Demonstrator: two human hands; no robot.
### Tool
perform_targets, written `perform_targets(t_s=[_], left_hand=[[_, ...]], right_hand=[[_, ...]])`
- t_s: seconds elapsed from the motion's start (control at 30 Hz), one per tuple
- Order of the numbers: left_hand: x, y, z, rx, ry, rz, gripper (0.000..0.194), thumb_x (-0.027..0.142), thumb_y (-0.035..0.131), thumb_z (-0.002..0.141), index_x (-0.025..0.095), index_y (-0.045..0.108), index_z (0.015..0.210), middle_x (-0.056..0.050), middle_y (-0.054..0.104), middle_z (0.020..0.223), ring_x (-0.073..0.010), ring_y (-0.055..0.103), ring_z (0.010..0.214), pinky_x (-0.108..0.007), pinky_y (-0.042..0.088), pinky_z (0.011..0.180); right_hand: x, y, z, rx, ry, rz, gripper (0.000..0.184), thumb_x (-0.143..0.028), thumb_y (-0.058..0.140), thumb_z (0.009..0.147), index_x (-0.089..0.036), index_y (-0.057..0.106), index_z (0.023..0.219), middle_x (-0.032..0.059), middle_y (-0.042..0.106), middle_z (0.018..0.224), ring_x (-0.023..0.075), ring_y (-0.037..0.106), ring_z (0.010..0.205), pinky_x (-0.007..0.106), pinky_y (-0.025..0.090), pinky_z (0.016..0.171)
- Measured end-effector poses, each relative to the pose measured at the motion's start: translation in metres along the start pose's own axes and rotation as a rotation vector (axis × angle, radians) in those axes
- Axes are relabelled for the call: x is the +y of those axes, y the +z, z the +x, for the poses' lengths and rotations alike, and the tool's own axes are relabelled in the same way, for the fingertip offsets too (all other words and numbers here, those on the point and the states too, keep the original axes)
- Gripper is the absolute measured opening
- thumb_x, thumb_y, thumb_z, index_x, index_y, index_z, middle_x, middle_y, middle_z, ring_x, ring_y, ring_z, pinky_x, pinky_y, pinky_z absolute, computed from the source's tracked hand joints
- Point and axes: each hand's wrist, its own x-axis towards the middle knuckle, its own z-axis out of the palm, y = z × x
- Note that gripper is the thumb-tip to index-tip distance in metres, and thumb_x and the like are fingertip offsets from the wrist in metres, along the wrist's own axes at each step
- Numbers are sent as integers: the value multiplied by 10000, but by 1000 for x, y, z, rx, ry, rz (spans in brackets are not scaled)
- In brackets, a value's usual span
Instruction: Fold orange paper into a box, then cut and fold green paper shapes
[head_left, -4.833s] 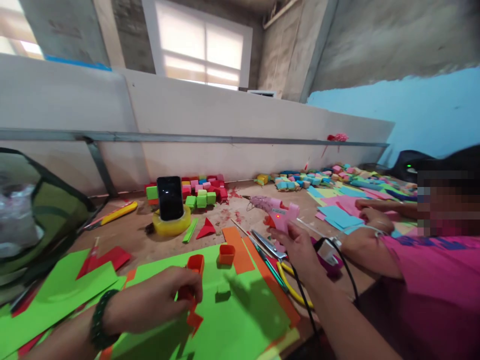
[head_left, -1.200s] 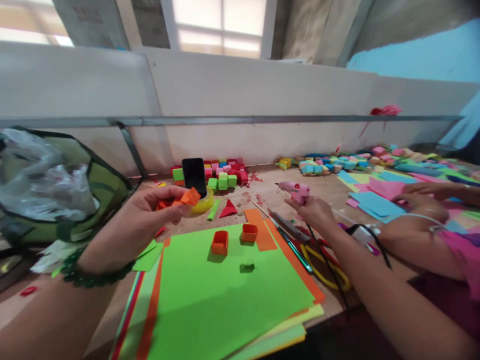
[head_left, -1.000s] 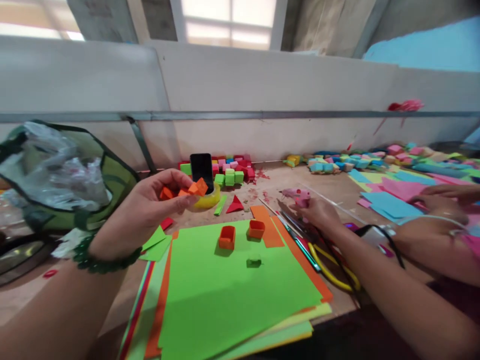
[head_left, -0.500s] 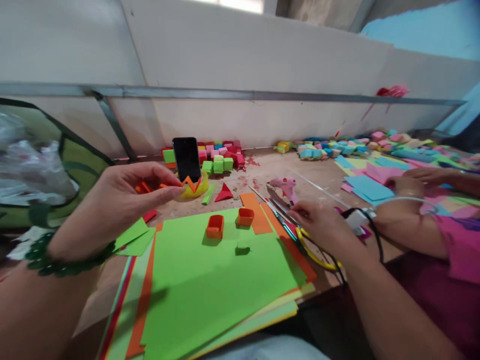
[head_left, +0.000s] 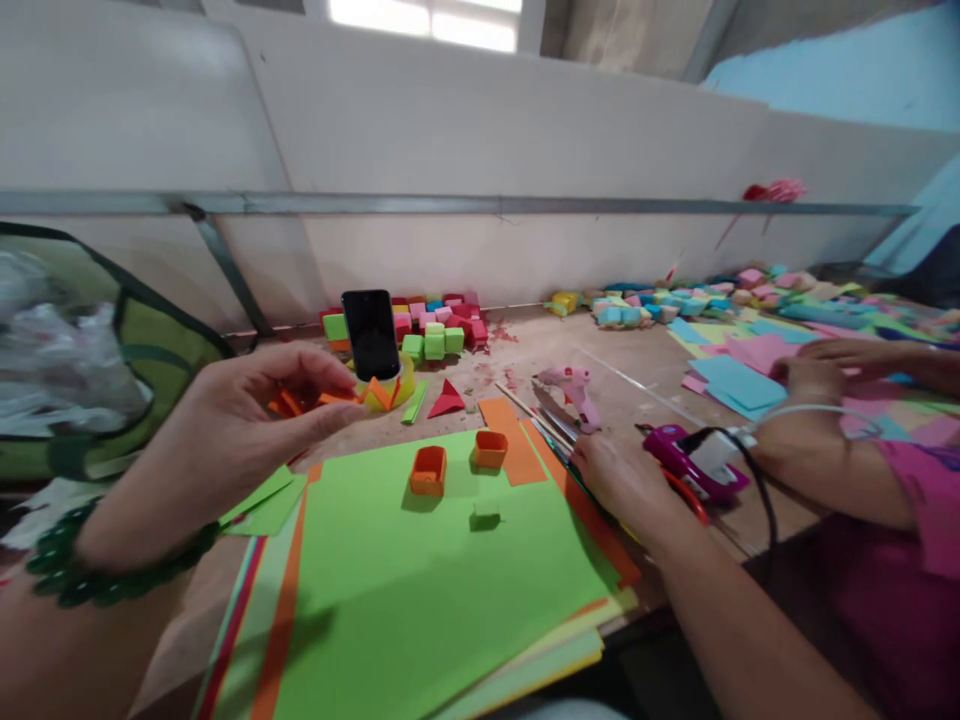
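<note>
Presumably to spare its folds, our left hand pinches an orange strip between fingers; whether our right hand grips the scissors, we cannot tell.

Two paper boxes are standing on the far part of the paper stack. Behind the stack, toward its left, a phone is standing at a tape roll; cubes are sitting farther behind it. The left hand is hanging past the stack's far left corner, holding a folded strip. A bag is lying left of the stack. The right hand is reaching just right of it, behind which a glue gun is lying. Farther right of the stack, a power strip is lying.
</note>
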Motion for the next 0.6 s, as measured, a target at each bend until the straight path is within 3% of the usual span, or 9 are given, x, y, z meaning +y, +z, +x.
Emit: perform_targets(t_s=[0.27,0.43,0.53,0.6], left_hand=[[2,1,0,-52,10,21,237,367,695,741,149,651,822,-36,665,781,-119,558,659,-189,427,549],[1,-2,-1,-48,24,5,233,361,699,754,144,645,818,-21,642,774,-96,534,635,-178,413,537],[0,-3,-1,-67,10,-67,244,362,710,752,145,639,838,-25,641,776,-102,538,640,-183,415,534],[-3,-3,0,-83,-7,-107,237,354,718,745,151,639,839,-24,642,773,-104,545,638,-183,419,534]], right_hand=[[6,17,22,4,-36,37,256,-120,484,799,-138,640,1001,140,697,870,226,659,721,270,376,565],[7,6,14,34,-33,71,127,-165,526,730,-163,651,711,95,668,676,200,617,608,266,326,504],[13,-6,2,84,-19,134,143,-273,532,751,-189,622,678,49,645,605,183,589,563,263,344,500],[16,-14,-7,165,-54,341,130,-294,546,728,-201,614,668,36,649,603,190,601,590,269,386,528]])
